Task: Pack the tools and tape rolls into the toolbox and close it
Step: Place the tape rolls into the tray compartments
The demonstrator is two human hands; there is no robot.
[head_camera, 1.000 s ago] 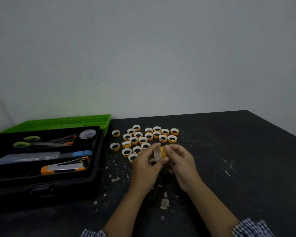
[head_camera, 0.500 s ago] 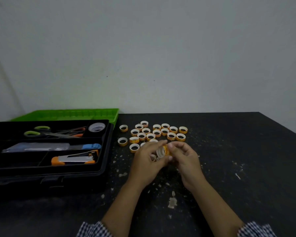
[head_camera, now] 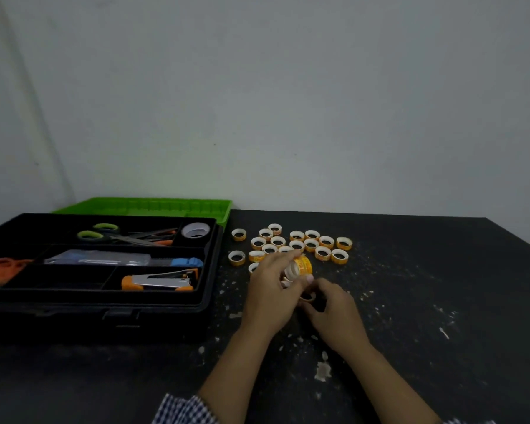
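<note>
A black counter (head_camera: 441,270), flecked with pale scraps, meets a plain grey wall (head_camera: 288,102). At left centre the toolbox (head_camera: 208,301) sits open, its green lid (head_camera: 141,206) flat behind it, with scissors (head_camera: 110,235) and a stapler (head_camera: 159,281) in its tray. Loose tape rolls (head_camera: 339,260) cluster at centre. In front of them the left hand (head_camera: 273,289) grips a stack of rolls (head_camera: 300,266), and the right hand (head_camera: 334,313) pinches a single roll (head_camera: 307,297); the hands hide part of the cluster

Single head-worn view, forward and down over the table (head_camera: 441,270).
</note>
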